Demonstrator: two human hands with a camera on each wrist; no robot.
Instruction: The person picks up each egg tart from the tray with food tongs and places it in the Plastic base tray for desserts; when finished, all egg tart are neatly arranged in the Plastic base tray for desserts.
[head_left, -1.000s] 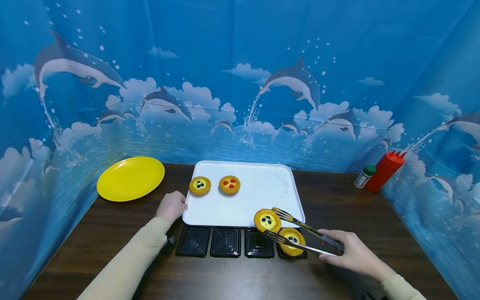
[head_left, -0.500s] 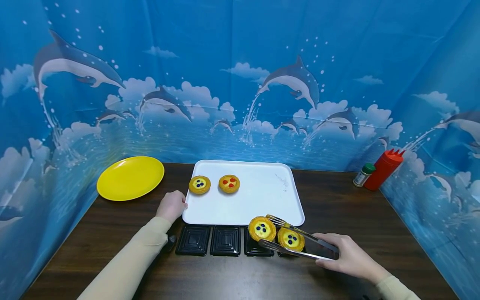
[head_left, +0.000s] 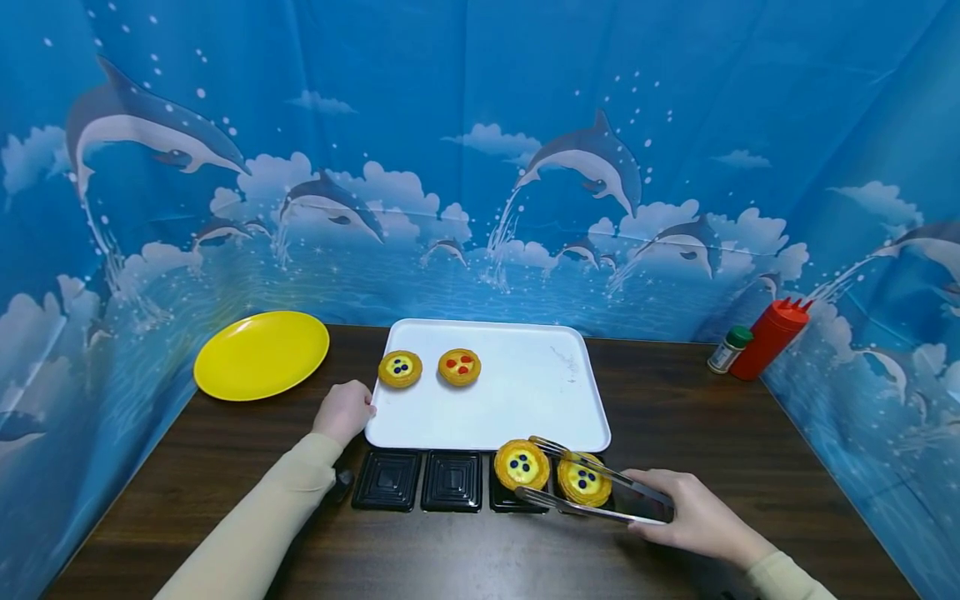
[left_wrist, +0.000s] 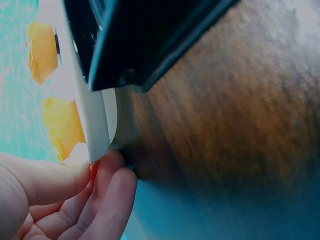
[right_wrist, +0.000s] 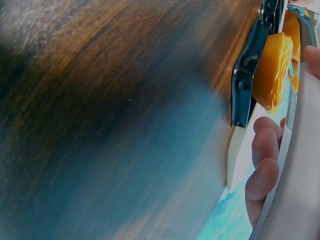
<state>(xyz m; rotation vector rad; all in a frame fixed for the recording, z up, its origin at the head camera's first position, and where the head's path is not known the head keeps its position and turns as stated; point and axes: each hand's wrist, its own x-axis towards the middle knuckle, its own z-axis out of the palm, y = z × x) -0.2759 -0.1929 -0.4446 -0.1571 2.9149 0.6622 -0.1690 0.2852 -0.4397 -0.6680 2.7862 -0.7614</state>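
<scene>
My left hand (head_left: 342,412) pinches the left edge of a white tray (head_left: 525,387), thumb on top and fingers beneath in the left wrist view. Metal tongs (head_left: 626,479) are held in my right hand (head_left: 690,512). Their spread tips lie on either side of a tart with blue dots (head_left: 521,465), over the third black square dish (head_left: 517,503). A second blue-dotted tart (head_left: 584,481) sits in the rightmost dish, partly behind the tongs' arms. On the tray's left part are another blue-dotted tart (head_left: 400,369) and a red-dotted tart (head_left: 459,367).
Two more black dishes (head_left: 452,482) continue the row to the left along the tray's front edge. A yellow plate (head_left: 261,356) stands at the back left. At the back right are a green-capped shaker (head_left: 730,350) and a red squeeze bottle (head_left: 771,340). A dolphin curtain (head_left: 480,167) hangs behind the table.
My right hand has brought the tongs and tart down and slightly left, from over the tray's front edge onto the third dish. The left hand stays at the tray edge.
</scene>
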